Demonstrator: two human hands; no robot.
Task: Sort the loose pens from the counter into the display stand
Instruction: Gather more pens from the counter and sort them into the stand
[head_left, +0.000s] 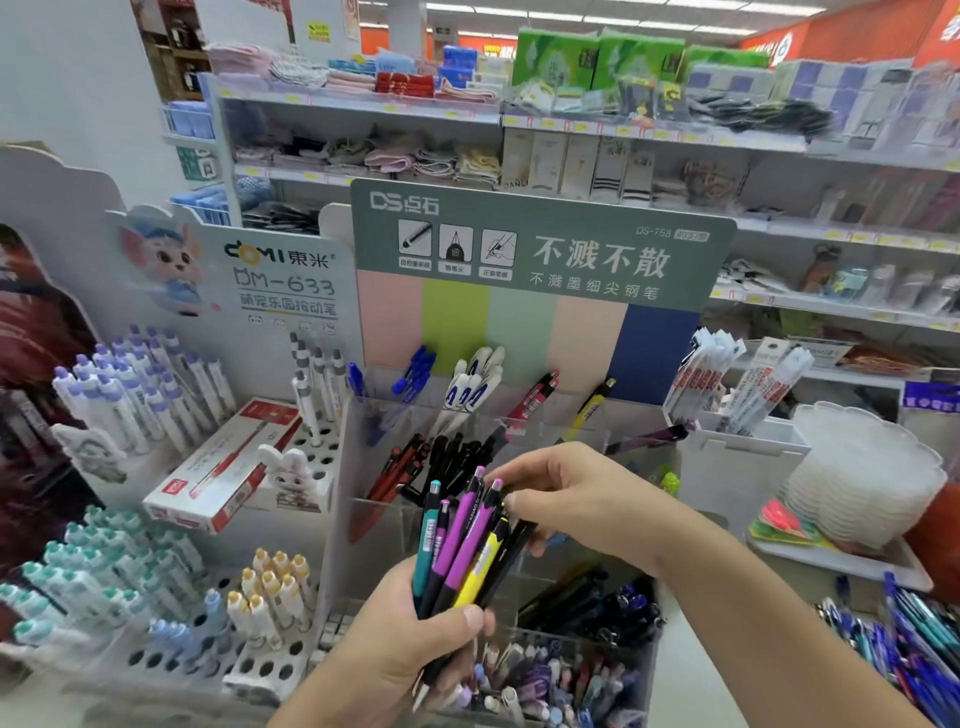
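fingers of my left hand (415, 629) are wrapped round a bundle of pens (462, 551), long axes upright and tilted right, held in front of the display stand (540, 405). my right hand (566, 499) is nearer their tops, fingertips pinching a purple pen (480, 525); its slot looks to lie beyond.

Shop, probably: price-tagged shelves (649, 136), pen displays (540, 291).

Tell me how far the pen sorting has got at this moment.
Midway. Done: the clear display stand already holds grouped blue, white, red and black pens. In hand: the left hand grips a mixed bundle of pens while the right hand picks at its tops. Left: that bundle and a loose pile of pens at the lower right.
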